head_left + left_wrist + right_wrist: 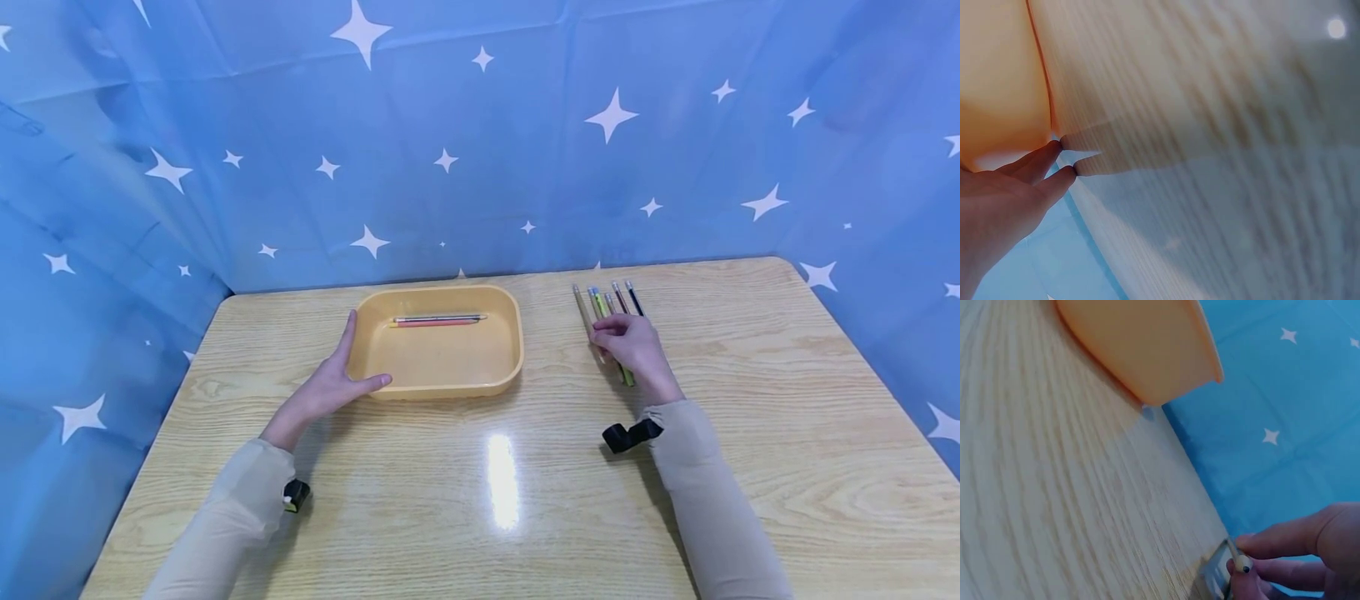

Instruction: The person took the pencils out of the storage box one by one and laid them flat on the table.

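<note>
A shallow yellow-orange tray [435, 390] holds a dark pencil [435, 317] and a reddish pencil [442, 323], lying side by side. My left hand [326, 390] rests against its near left corner, fingers straight along the outer wall and thumb spread toward the front rim. In the left wrist view, fingertips [1067, 170] show beside the tray's wall. To the right, my right hand [633, 346] pinches a light wooden pencil [1242, 562] between thumb and fingers, its dark point showing. Several other pencils [598, 302] lie around that hand, partly hidden under it.
The wood-grain table [555, 500] reaches back to a blue curtain [525, 150] with white stars. A black wrist camera [630, 434] is strapped to the right sleeve, and another [296, 495] to the left.
</note>
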Available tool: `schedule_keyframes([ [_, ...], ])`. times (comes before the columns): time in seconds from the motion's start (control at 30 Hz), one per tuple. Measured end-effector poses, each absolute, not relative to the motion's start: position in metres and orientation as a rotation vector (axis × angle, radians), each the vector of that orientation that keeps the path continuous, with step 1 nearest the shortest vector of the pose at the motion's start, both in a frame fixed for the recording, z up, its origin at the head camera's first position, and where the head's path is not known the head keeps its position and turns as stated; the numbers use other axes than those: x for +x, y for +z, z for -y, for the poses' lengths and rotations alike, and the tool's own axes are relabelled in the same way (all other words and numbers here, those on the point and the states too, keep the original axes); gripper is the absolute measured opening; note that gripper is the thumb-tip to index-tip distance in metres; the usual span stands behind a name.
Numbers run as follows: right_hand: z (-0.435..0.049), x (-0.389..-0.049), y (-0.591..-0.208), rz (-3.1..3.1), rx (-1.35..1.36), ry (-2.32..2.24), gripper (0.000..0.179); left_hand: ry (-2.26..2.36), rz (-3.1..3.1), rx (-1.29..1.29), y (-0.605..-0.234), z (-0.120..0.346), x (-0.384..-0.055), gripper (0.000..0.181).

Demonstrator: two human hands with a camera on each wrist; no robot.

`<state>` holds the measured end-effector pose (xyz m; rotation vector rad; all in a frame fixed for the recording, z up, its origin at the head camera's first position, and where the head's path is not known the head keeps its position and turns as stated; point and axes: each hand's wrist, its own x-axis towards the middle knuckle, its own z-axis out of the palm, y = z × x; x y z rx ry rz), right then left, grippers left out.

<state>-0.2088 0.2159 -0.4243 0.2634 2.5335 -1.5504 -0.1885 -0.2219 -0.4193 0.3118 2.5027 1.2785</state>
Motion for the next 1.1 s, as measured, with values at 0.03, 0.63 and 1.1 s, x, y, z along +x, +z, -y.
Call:
schedule_keyframes([
  [0.03, -0.2158, -0.2083, -0.424, -2.552, 0.256, -1.533, 0.028, 1.279, -2.503, 0.31, -0.419, 0.2219, -0.1882, 0.115],
  [0.63, -0.2151, -0.2051, -0.4266, -2.656, 0.224, -1.417, 0.023, 1.279, -2.518, 0.319, -0.4215, 0.224, -0.1886, 0.113],
  [1.1, -0.2182, -0.2037, -0.4254, -2.559, 0.225, -1.51, 0.028, 1.267, -2.534, 0.323, -0.4249, 0.2243, -0.1904, 0.114],
])
